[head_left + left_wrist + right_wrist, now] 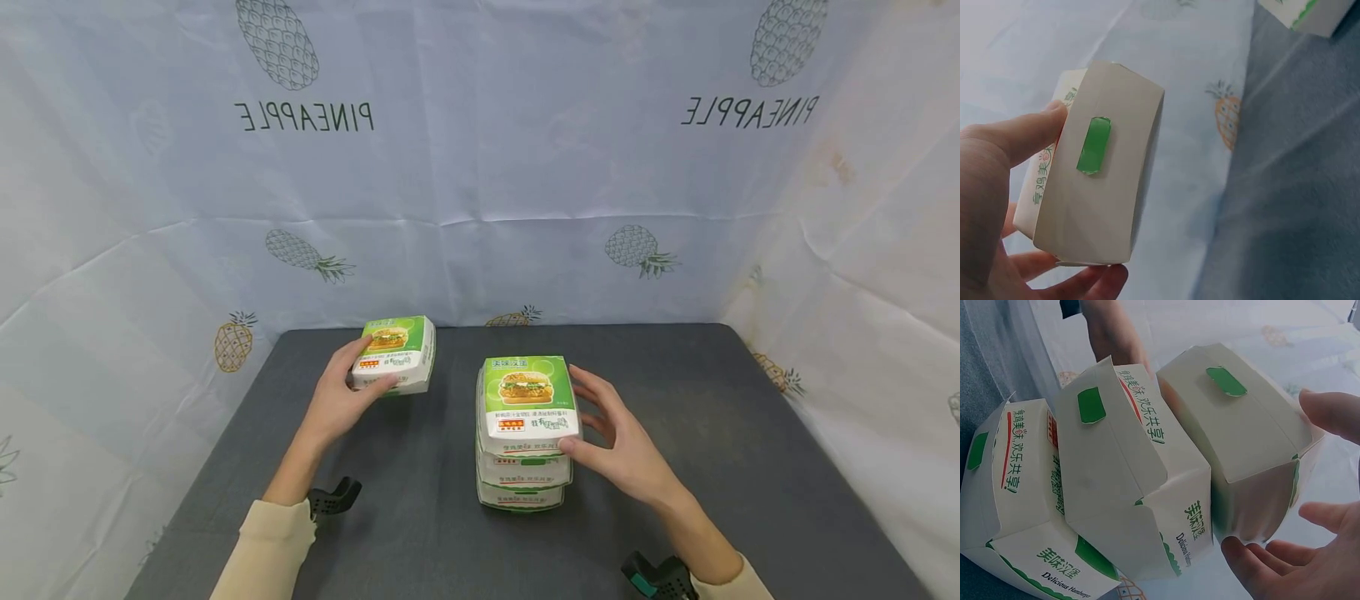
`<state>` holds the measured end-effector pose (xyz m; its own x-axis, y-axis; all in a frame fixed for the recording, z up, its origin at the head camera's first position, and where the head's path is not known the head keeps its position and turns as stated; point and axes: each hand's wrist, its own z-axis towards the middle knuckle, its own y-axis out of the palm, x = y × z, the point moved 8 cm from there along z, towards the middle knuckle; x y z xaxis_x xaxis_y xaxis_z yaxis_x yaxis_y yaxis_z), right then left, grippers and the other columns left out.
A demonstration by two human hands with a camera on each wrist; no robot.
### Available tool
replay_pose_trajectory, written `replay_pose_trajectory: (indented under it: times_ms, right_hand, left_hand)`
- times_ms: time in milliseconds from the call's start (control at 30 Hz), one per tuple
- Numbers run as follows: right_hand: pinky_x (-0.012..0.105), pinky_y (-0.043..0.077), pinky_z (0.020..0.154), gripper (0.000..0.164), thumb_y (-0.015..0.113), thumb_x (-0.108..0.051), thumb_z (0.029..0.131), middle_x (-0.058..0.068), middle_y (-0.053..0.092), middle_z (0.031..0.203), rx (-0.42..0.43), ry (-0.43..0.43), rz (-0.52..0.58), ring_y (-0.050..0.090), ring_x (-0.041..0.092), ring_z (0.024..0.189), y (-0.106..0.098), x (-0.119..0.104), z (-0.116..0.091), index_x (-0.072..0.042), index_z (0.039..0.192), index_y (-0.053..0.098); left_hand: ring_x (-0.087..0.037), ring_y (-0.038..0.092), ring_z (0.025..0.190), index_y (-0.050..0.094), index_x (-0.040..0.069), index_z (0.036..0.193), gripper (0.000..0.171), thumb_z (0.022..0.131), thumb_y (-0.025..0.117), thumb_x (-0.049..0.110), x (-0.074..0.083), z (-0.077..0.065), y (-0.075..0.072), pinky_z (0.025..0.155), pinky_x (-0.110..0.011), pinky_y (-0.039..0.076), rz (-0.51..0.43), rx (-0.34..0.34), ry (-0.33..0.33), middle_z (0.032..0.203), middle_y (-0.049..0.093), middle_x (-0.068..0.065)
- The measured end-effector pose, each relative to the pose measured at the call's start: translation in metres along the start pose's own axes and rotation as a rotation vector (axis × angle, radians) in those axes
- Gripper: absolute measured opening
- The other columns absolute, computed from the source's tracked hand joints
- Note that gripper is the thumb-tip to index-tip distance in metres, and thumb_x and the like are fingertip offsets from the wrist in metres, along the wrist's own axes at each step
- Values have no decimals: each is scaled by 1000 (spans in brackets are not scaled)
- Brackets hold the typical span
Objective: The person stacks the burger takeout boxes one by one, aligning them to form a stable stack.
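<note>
My left hand [341, 396] grips a green-and-white hamburger box [396, 346] by its sides, at the far left of the table. Close up in the left wrist view, the thumb lies on one side of that box [1100, 200], with fingers around the other. Three similar boxes make up a stack right of centre. My right hand [622, 446] holds the top box [528, 396] at its right side, thumb near the front corner and fingers toward the back. Beneath it are the middle box [1100, 462] and the bottom box [1025, 512], slightly out of line with it.
A dark grey cloth covers the table [420, 517]. Behind it and at both sides hangs a white curtain [480, 167] with pineapple prints. Both wrists wear black straps, the right strap [660, 579] with a green patch.
</note>
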<state>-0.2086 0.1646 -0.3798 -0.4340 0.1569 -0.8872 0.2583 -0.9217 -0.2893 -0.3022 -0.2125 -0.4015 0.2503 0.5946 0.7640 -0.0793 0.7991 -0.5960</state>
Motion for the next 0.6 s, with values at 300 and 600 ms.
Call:
replay_pose_trajectory:
  times_ms: [300, 600]
  right_hand:
    - [23, 41, 105, 83, 71, -1, 93, 7, 25, 163, 0, -5, -7, 34, 12, 142, 0, 0, 1, -13, 161, 27]
    - [22, 41, 105, 82, 71, -1, 93, 6, 25, 162, 0, -7, -5, 33, 14, 143, 0, 0, 1, -17, 161, 27]
  left_hand:
    - [-27, 51, 115, 36, 18, 159, 83, 91, 78, 41, 32, -1, -1, 89, -46, 49, 13, 24, 66, 161, 30, -12]
    - [-24, 52, 113, 38, 21, 159, 82, 90, 79, 40, 63, -4, -2, 88, -44, 49, -16, 33, 108, 161, 32, -8]
